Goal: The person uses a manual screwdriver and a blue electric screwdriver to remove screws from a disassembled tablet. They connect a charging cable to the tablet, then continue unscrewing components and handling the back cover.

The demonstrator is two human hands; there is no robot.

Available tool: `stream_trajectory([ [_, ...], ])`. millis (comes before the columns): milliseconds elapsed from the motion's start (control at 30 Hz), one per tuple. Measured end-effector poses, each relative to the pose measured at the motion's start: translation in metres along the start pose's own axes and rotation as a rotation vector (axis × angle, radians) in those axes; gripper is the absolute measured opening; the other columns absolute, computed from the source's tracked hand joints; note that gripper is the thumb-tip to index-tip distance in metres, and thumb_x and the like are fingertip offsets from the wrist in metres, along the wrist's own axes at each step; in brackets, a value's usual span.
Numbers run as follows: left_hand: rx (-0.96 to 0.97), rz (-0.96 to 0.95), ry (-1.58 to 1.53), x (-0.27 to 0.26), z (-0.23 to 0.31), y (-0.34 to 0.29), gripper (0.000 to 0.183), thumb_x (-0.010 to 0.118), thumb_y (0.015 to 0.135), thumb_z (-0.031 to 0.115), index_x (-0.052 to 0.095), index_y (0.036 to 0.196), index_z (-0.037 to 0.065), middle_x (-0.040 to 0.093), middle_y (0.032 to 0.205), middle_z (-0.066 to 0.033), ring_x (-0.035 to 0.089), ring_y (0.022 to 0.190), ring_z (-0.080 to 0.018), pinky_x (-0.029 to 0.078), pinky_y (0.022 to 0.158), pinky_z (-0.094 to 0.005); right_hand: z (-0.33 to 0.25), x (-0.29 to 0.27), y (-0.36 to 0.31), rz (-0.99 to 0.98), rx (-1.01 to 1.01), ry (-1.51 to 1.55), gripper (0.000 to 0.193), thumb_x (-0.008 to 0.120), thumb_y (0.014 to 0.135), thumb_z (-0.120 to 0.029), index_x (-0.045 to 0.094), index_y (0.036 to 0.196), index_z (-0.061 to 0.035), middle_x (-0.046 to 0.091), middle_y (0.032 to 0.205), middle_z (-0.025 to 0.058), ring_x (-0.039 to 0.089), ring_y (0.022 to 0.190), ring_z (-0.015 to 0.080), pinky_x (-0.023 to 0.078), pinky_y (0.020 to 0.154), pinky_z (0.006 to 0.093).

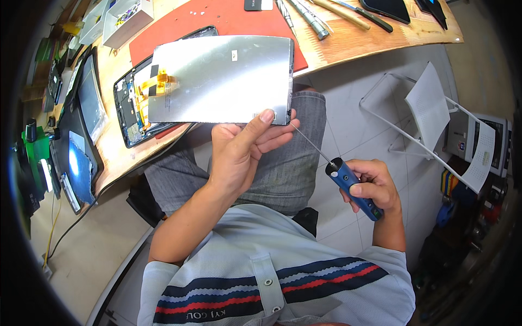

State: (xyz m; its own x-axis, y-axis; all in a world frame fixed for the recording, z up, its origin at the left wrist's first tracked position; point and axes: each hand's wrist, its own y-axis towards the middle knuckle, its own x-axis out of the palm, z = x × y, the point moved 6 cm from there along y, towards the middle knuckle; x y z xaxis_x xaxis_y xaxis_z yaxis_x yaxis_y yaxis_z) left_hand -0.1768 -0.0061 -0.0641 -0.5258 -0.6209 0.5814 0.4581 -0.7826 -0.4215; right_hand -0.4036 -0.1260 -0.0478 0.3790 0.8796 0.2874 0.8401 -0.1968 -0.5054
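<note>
My left hand (234,149) grips the lower right corner of a silver-backed display panel (217,81), thumb on top and fingers beneath. The panel is raised, with its shiny back toward me. An orange flex cable (159,82) hangs at its left side. Under it, partly hidden, lies an opened tablet housing (124,106) with a circuit board showing. My right hand (375,185) is closed around a blue pen-shaped power tool (348,182) with a long thin metal shaft. The shaft's tip reaches the panel's corner by my left fingers; whether it touches cannot be made out.
A red mat (239,19) covers part of the curved wooden table (337,51). Tweezers, a brush and pen-like tools (348,13) lie at the far right. White bins (128,24) stand far left, above dark device parts (81,136). A white folding chair (429,98) stands right.
</note>
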Motion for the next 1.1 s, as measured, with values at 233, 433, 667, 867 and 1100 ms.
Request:
stream_trajectory([
  [233, -0.019, -0.017, 0.003, -0.006, -0.002, -0.005, 0.038, 0.064, 0.105, 0.013, 0.062, 0.126, -0.018, 0.073, 0.115, -0.0326, 0.077, 0.106, -0.0365, 0.068, 0.087, -0.037, 0.0, -0.001, 0.006, -0.044, 0.028, -0.033, 0.05, 0.074, 0.089, -0.019, 0.068, 0.129, 0.01, 0.068, 0.072, 0.009, 0.064, 0.052, 0.0136, 0.051, 0.048, 0.0263],
  [433, -0.018, -0.001, -0.008, -0.008, -0.002, -0.005, 0.037, 0.068, 0.104, 0.018, 0.067, 0.12, -0.016, 0.075, 0.111, -0.0299, 0.078, 0.102, -0.0339, 0.068, 0.085, -0.0372, 0.0, -0.002, 0.006, -0.053, 0.036, -0.048, 0.051, 0.074, 0.089, -0.019, 0.067, 0.129, 0.0103, 0.068, 0.071, 0.0086, 0.064, 0.051, 0.0139, 0.051, 0.048, 0.0265],
  [667, -0.013, -0.013, -0.006, -0.007, -0.001, -0.006, 0.04, 0.069, 0.103, 0.018, 0.065, 0.122, -0.017, 0.075, 0.111, -0.0305, 0.078, 0.102, -0.0341, 0.067, 0.086, -0.0372, -0.002, -0.003, 0.007, -0.031, 0.028, -0.039, 0.052, 0.074, 0.089, -0.021, 0.067, 0.13, 0.0102, 0.068, 0.072, 0.0093, 0.063, 0.05, 0.014, 0.05, 0.047, 0.0266],
  [867, -0.02, -0.011, -0.002, -0.007, -0.001, -0.007, 0.041, 0.069, 0.103, 0.018, 0.064, 0.122, -0.018, 0.074, 0.111, -0.031, 0.078, 0.102, -0.0342, 0.067, 0.087, -0.038, -0.001, -0.003, 0.01, -0.018, 0.003, -0.048, 0.051, 0.074, 0.089, -0.022, 0.067, 0.128, 0.01, 0.068, 0.072, 0.0092, 0.063, 0.05, 0.0138, 0.049, 0.047, 0.0265],
  [1100, -0.015, 0.002, -0.002, -0.006, -0.002, -0.008, 0.041, 0.069, 0.103, 0.018, 0.064, 0.121, -0.018, 0.074, 0.111, -0.0318, 0.078, 0.103, -0.0359, 0.067, 0.087, -0.0386, 0.004, -0.005, 0.015, -0.003, -0.018, 0.0, 0.05, 0.074, 0.089, -0.022, 0.067, 0.126, 0.0103, 0.068, 0.073, 0.0096, 0.063, 0.051, 0.0138, 0.05, 0.048, 0.0263],
])
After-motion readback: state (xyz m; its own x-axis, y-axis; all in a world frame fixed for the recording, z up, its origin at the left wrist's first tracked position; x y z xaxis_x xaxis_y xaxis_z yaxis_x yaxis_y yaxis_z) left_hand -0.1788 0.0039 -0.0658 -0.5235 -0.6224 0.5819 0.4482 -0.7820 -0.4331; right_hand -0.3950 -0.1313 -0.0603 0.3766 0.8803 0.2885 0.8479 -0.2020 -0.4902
